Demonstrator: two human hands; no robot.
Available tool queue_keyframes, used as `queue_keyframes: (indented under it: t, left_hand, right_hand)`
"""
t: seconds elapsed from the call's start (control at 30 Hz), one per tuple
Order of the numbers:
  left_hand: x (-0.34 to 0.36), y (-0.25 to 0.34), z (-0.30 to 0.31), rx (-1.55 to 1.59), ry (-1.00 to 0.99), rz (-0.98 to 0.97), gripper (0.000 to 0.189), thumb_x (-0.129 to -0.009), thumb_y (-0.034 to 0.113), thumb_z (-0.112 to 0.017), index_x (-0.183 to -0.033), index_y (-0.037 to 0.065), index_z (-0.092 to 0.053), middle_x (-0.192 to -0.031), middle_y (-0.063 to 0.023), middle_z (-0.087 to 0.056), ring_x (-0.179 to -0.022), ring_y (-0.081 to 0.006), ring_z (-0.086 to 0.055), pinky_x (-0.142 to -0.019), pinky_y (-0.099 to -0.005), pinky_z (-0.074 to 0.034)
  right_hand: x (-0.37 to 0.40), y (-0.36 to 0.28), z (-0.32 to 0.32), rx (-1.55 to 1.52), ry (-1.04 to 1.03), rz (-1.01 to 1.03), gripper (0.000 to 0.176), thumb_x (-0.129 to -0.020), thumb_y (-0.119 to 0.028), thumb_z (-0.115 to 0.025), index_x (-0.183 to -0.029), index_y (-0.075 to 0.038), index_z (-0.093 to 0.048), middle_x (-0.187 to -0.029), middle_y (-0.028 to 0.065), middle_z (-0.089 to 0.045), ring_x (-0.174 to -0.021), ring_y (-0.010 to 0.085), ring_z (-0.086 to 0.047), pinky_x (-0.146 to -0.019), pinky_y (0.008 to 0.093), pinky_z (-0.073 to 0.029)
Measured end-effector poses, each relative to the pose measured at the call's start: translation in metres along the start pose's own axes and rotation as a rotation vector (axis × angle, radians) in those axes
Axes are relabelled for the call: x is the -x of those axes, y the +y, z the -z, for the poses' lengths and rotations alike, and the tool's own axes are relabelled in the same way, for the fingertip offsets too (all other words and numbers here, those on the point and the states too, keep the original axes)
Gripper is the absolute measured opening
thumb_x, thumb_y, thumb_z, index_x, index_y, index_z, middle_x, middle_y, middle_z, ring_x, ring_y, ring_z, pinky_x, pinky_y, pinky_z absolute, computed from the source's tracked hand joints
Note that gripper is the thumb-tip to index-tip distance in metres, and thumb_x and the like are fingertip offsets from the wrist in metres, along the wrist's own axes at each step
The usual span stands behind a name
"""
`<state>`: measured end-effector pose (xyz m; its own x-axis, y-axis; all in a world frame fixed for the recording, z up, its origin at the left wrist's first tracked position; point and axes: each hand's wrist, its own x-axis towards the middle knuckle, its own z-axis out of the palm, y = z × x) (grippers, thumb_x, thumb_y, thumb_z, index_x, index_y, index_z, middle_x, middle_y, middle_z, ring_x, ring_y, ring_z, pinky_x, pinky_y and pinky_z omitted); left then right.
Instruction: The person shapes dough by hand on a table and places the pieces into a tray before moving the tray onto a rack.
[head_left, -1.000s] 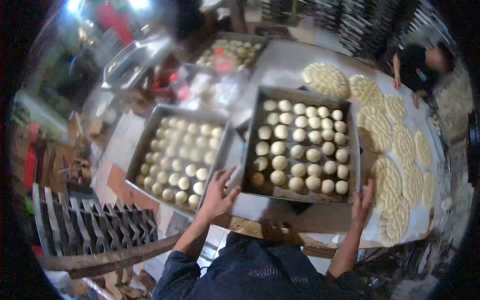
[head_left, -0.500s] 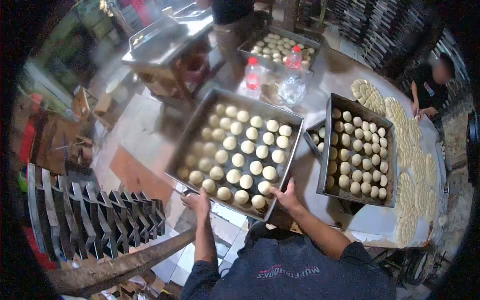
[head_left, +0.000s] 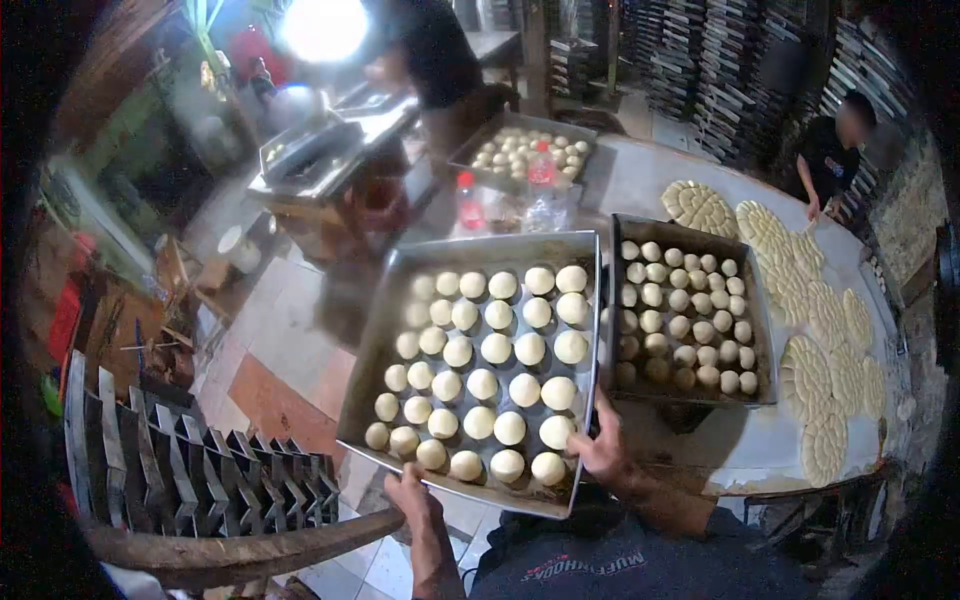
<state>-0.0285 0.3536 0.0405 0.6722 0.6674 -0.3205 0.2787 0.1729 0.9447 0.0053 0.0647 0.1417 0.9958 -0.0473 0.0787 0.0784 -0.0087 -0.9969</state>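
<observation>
Between my hands I carry a square metal baking tray [head_left: 590, 262], held tilted in front of me. Rows of round pale dough balls [head_left: 495, 348] lie spread over its bottom. My left hand [head_left: 415, 497] grips the near rim toward the left corner, thumb on top and fingers under it. On the right side wall, close to the near right corner, my right hand [head_left: 602, 447] is closed, its thumb over the rim beside a dough ball. To the right, a second darker tray [head_left: 768, 345] of dough balls sits at the table, partly behind mine.
On the table [head_left: 720, 465] lie several flat rounds of scored dough [head_left: 812, 365]. Plastic bottles with red caps [head_left: 470, 205] stand near a far dough tray [head_left: 585, 130]. Stacked metal trays [head_left: 200, 460] and a wooden beam [head_left: 250, 545] are at lower left. Two people work farther back.
The tray in my hands has turned slightly and come nearer, its far edge raised. My view has tilted up, showing more of the room. Both hands keep their hold.
</observation>
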Motion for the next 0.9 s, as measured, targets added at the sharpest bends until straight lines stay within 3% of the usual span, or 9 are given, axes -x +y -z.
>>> queue_keyframes:
  t: [0.27,0.37,0.4,0.53,0.67,0.7,0.73,0.77,0.9]
  left_hand:
    - [0.125,0.054,-0.097,0.252,-0.320,-0.301,0.026,-0.084,0.003,-0.056,-0.108,-0.005,-0.053,-0.093,-0.0073,-0.057,-0.081,-0.0146,-0.055,-0.070,-0.0280,-0.046]
    - [0.146,0.064,-0.165,0.284,-0.514,-0.309,0.029,-0.083,0.008,-0.063,-0.109,-0.002,-0.054,-0.092,-0.0059,-0.058,-0.081,-0.0137,-0.055,-0.069,-0.0282,-0.046]
    - [0.140,0.060,-0.186,0.137,-0.530,-0.331,0.034,-0.083,0.010,-0.065,-0.112,-0.003,-0.054,-0.092,-0.0073,-0.060,-0.079,-0.0154,-0.056,-0.070,-0.0283,-0.046]
    - [0.109,0.044,-0.301,-0.128,-0.513,-0.524,0.037,-0.079,0.020,-0.068,-0.105,-0.006,-0.062,-0.092,-0.0151,-0.067,-0.088,-0.0239,-0.064,-0.077,-0.0377,-0.051]
    - [0.152,0.080,-0.335,-0.123,-0.694,-0.571,0.036,-0.075,0.019,-0.066,-0.102,-0.005,-0.065,-0.089,-0.0176,-0.068,-0.085,-0.0304,-0.066,-0.077,-0.0386,-0.052]
    - [0.144,0.075,-0.348,-0.181,-0.693,-0.537,0.038,-0.073,0.018,-0.068,-0.103,-0.005,-0.065,-0.087,-0.0176,-0.068,-0.084,-0.0324,-0.065,-0.079,-0.0399,-0.051]
    - [0.151,0.085,-0.343,-0.311,-0.612,-0.825,0.046,-0.070,0.021,-0.071,-0.108,-0.005,-0.064,-0.101,-0.0220,-0.064,-0.099,-0.0358,-0.059,-0.091,-0.0423,-0.046]
    - [0.140,0.071,-0.352,-0.413,-0.534,-0.847,0.052,-0.069,0.023,-0.073,-0.112,-0.005,-0.061,-0.111,-0.0244,-0.057,-0.108,-0.0380,-0.052,-0.096,-0.0440,-0.042]
    - [0.097,0.047,-0.349,-0.569,-0.631,-1.003,0.079,-0.068,0.032,-0.078,-0.130,-0.005,-0.047,-0.134,-0.0296,-0.037,-0.122,-0.0443,-0.035,-0.106,-0.0501,-0.031]
  right_hand:
    - [0.071,-0.025,0.140,-0.241,0.237,0.035,0.086,-0.062,-0.003,-0.058,-0.145,-0.001,-0.035,-0.128,0.0111,-0.051,-0.111,0.0222,-0.051,-0.099,0.0354,-0.042]
    - [0.075,-0.014,0.198,-0.080,0.522,-0.072,0.056,-0.066,-0.005,-0.062,-0.121,-0.003,-0.051,-0.095,0.0048,-0.054,-0.079,0.0173,-0.053,-0.070,0.0329,-0.049]
    - [0.066,-0.016,0.217,-0.195,0.480,-0.007,0.041,-0.067,-0.008,-0.063,-0.107,-0.004,-0.052,-0.089,0.0056,-0.053,-0.078,0.0181,-0.054,-0.068,0.0341,-0.048]
    - [0.035,-0.001,0.279,-0.057,0.667,-0.188,0.048,-0.067,-0.013,-0.064,-0.111,0.003,-0.052,-0.094,0.0096,-0.055,-0.083,0.0231,-0.054,-0.074,0.0382,-0.047]
    - [0.016,0.025,0.312,-0.030,0.718,-0.268,0.054,-0.067,-0.014,-0.064,-0.116,0.003,-0.051,-0.100,0.0093,-0.056,-0.089,0.0248,-0.054,-0.081,0.0379,-0.045]
    - [0.013,0.039,0.315,-0.042,0.755,-0.177,0.033,-0.068,-0.013,-0.063,-0.096,0.000,-0.050,-0.087,0.0055,-0.053,-0.077,0.0192,-0.051,-0.069,0.0334,-0.042]
    - [0.013,0.040,0.312,-0.027,0.747,-0.106,0.028,-0.069,-0.012,-0.063,-0.092,0.000,-0.053,-0.081,0.0043,-0.053,-0.071,0.0170,-0.049,-0.064,0.0324,-0.042]
    - [0.013,0.043,0.310,-0.012,0.738,-0.034,0.023,-0.070,-0.012,-0.063,-0.089,0.000,-0.056,-0.076,0.0031,-0.052,-0.065,0.0149,-0.047,-0.059,0.0315,-0.041]
    - [0.018,0.046,0.290,0.110,0.803,-0.140,0.054,-0.072,-0.008,-0.064,-0.124,-0.001,-0.052,-0.116,0.0140,-0.054,-0.103,0.0248,-0.052,-0.082,0.0354,-0.045]
